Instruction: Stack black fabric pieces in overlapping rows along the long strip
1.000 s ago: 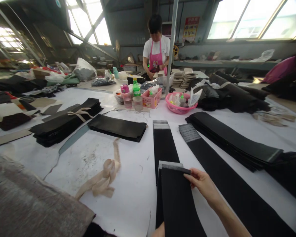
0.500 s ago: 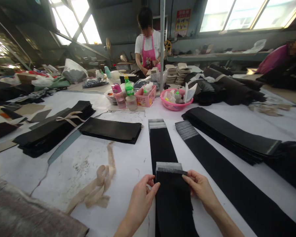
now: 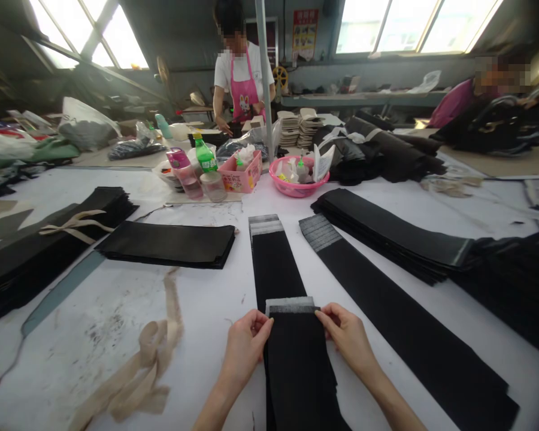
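Note:
Between my hands lies a black panel (image 3: 299, 365) of leather-like sheet, with a grey band along its far end. My left hand (image 3: 247, 341) is closed in a pinch at the panel's far left corner. At the far right corner my right hand (image 3: 347, 335) pinches the same edge between thumb and fingers. Just beyond that edge shows the grey end of a piece underneath. These pieces rest on a longer black strip (image 3: 276, 263), whose far end has stepped grey bands. To the right, overlapped black strips (image 3: 386, 317) run diagonally, their grey ends fanned out.
A black stack (image 3: 166, 244) and a tied bundle (image 3: 63, 233) lie left, beige cloth ties (image 3: 153, 359) nearer. Another stack (image 3: 386, 230) is at right. Beyond are a pink basin (image 3: 296, 188), a pink box (image 3: 242, 173) and a green bottle (image 3: 205, 155). A co-worker (image 3: 242, 78) stands across the table.
The view has swung right, so things sit further left. The panel's far edge now lies straighter over the piece below. My left fingers have closed on its left corner.

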The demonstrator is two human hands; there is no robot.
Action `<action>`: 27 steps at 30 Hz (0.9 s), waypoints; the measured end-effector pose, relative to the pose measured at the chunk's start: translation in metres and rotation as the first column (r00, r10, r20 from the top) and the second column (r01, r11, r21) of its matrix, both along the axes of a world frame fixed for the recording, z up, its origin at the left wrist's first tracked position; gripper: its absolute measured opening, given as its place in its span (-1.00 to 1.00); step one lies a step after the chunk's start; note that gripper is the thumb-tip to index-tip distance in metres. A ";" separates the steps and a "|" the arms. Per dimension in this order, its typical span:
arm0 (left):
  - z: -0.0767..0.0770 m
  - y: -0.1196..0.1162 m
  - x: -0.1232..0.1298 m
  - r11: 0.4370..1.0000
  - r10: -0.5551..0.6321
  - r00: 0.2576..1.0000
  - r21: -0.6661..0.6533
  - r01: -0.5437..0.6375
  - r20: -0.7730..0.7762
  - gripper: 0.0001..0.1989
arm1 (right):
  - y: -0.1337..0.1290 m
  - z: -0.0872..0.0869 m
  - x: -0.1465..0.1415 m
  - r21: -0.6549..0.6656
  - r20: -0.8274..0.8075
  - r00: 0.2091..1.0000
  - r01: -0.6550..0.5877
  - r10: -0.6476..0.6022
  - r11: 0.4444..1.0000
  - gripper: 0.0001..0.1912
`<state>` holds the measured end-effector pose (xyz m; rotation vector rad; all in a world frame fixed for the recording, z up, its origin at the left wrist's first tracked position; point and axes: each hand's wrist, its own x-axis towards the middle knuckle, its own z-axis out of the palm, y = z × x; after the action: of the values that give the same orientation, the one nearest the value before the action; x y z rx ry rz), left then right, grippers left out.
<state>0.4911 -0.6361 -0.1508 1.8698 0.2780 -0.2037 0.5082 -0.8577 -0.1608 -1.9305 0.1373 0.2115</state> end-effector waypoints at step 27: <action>-0.010 0.000 0.012 0.988 0.042 0.998 0.151 -0.035 -0.048 -0.60 | 0.002 -0.013 0.022 -0.179 -0.136 0.991 -0.026 0.002 0.983 -0.69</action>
<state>0.5032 -0.6359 -0.1607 2.0081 0.3730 -0.2093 0.5306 -0.8554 -0.1736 -2.0979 0.2403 0.3500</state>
